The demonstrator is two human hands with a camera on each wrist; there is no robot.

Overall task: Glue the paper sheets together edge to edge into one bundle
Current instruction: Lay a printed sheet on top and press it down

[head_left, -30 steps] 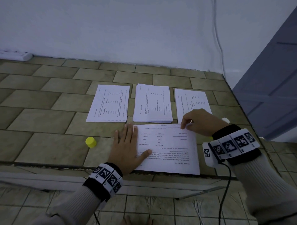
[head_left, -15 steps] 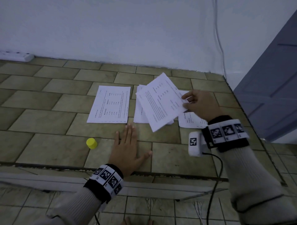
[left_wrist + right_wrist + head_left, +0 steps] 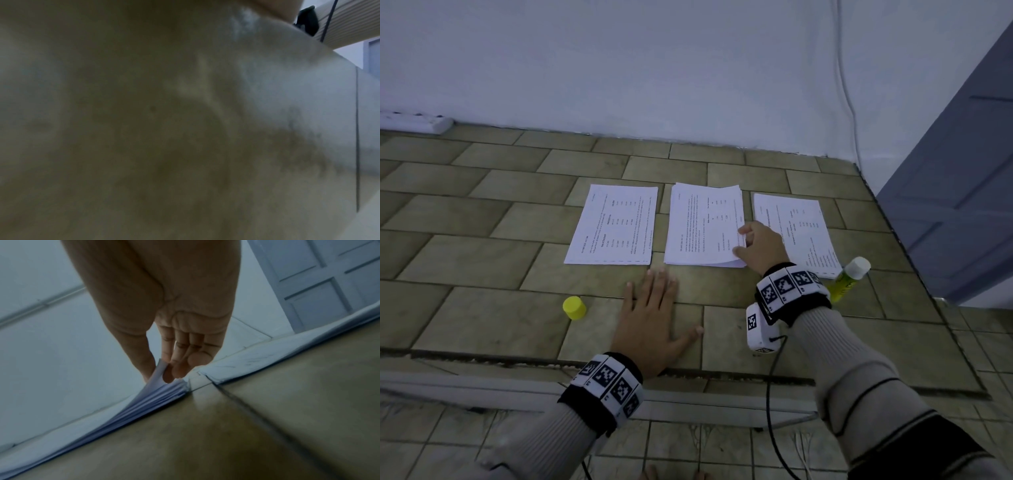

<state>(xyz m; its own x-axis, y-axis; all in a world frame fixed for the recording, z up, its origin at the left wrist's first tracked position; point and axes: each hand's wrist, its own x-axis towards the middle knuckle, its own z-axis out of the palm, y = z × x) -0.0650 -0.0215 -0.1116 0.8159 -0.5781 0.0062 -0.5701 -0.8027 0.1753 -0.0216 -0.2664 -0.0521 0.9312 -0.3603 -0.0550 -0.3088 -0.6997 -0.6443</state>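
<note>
Right hand [image 3: 760, 248] pinches the middle paper stack's [image 3: 702, 226] corner.
Left hand [image 3: 654, 322] lies flat on smooth tile [image 3: 482, 318] (its wrist view is a blur).

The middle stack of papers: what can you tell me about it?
The middle stack of papers is white printed sheets lying flat on the tiled surface, apart from the sheets on either side. Its near right corner is lifted and fanned, pinched between thumb and fingers of the right hand.

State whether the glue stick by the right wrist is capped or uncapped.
Uncapped, it seems: the glue stick ends in a bare white tip, and a yellow cap stands apart by the left hand.
</note>
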